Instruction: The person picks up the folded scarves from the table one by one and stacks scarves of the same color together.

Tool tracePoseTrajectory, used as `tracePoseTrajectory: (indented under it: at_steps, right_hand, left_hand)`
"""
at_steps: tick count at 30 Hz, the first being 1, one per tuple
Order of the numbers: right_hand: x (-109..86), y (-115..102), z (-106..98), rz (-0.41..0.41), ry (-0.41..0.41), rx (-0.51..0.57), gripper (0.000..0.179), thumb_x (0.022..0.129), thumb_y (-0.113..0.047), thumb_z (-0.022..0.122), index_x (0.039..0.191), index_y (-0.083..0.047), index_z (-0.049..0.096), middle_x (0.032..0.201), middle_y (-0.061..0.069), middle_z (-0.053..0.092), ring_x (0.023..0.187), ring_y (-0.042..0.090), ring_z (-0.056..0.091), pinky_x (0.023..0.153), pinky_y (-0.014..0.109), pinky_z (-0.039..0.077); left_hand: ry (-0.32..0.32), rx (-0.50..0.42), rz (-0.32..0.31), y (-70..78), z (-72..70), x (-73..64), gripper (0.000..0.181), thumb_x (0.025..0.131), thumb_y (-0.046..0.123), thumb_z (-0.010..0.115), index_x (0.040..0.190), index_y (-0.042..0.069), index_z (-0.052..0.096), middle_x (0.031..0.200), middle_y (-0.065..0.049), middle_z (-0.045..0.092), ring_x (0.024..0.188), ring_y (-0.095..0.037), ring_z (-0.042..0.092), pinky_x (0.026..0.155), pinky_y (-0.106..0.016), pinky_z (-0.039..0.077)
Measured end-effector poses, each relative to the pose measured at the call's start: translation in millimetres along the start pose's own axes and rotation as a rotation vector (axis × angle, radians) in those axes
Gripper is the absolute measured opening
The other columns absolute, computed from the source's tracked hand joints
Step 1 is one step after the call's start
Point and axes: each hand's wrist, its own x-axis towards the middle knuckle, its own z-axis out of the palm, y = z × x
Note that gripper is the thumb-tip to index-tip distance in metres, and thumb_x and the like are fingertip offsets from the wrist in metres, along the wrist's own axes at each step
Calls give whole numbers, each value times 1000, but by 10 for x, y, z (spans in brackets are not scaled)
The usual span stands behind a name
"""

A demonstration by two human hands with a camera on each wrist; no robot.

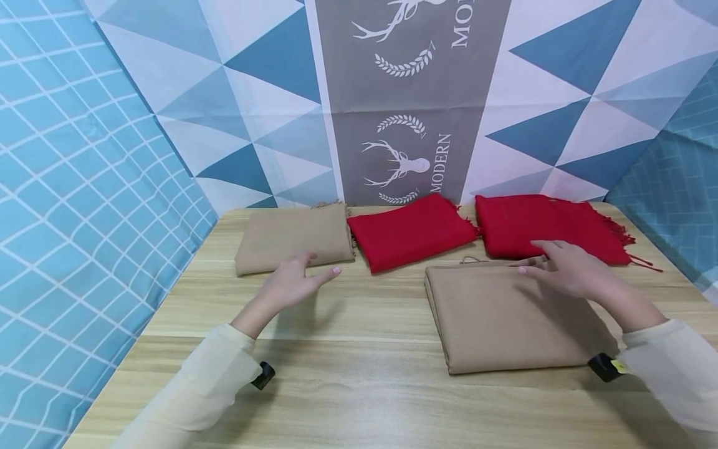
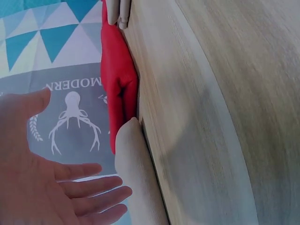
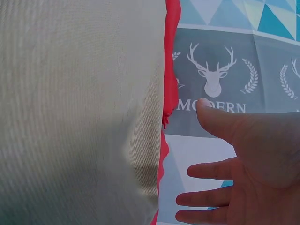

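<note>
Tan and woven, the large folded rectangular cloth lies on the pale wood-grain table below your right hand. That hand has hold of nothing, its fingers extended and thumb apart. Your left hand, equally free with fingers and thumb spread, is by the front edge of a smaller beige folded cloth; you cannot tell whether it touches. At the back, a slanted red folded cloth lies beside the smaller one, and a wider fringed red folded cloth behind the large one. Your wrist views show both palms, the head view their backs; the right wrist view also shows patterned backdrop between your fingertips and the large cloth. Your forearms, in cream sleeves, reach forward from the lower corners of the head view, thumbs pointing inward.
</note>
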Motion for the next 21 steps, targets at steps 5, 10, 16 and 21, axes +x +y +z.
tracePoseTrajectory:
  at_steps: [5,10,16,21]
  right_hand:
    - [-2,35,-1,2,0,-3,94,80,-52,70,140,10,34,129,36,47,115,54,44,83,63,51]
    - [-9,69,-4,0,-2,-1,94,80,-53,70,139,10,35,129,37,47,115,55,44,82,63,52]
    - [-21,90,-1,23,-12,11,93,80,-52,71,140,10,35,132,37,44,117,56,42,82,64,51]
    - [-31,121,-13,23,-19,25,93,80,-53,70,139,10,36,129,37,46,112,54,46,78,60,54]
  left_hand:
    - [-24,-15,13,4,24,1,83,88,68,47,142,5,41,143,-16,49,132,-36,48,104,-56,42]
    - [-54,-49,25,10,49,8,80,88,66,49,139,5,44,138,-20,53,128,-37,52,103,-55,44]
    - [-74,-86,33,33,70,30,75,89,62,50,137,5,47,138,-19,54,127,-34,53,103,-52,45]
    - [-90,-99,25,74,95,34,71,90,59,50,135,4,49,135,-17,56,126,-31,54,104,-50,44]
